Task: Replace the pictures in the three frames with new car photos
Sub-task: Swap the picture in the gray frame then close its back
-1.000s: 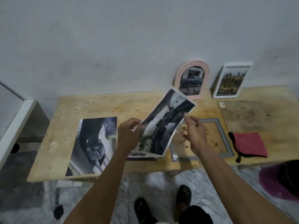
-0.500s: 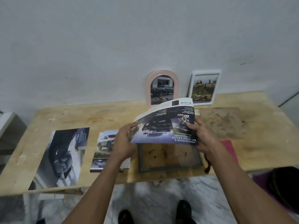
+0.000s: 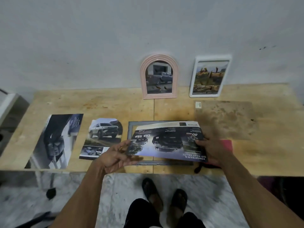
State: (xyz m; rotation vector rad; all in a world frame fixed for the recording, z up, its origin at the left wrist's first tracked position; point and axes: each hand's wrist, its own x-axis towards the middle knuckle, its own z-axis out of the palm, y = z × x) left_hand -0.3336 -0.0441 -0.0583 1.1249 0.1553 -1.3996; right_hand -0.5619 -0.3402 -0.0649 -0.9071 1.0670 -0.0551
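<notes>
I hold a car photo sheet (image 3: 167, 142) flat, face up, just above a grey rectangular frame (image 3: 130, 129) that lies on the wooden table (image 3: 98, 104). My left hand (image 3: 115, 155) pinches the sheet's left corner. My right hand (image 3: 212, 148) grips its right edge. A pink arched frame (image 3: 159, 76) and a white rectangular frame (image 3: 209, 76), each with a picture inside, lean on the wall at the back. A cut car photo (image 3: 103, 137) and a larger dark car photo (image 3: 57, 139) lie to the left.
A brown backing board (image 3: 227, 119) lies to the right of the grey frame. A red cloth (image 3: 227, 143) shows from behind my right hand. The table's front edge runs just under my wrists, with my feet on the marble floor below.
The sheet went from tilted upright at the left to flat over the grey frame. My right hand took its right edge. The view swung right and down.
</notes>
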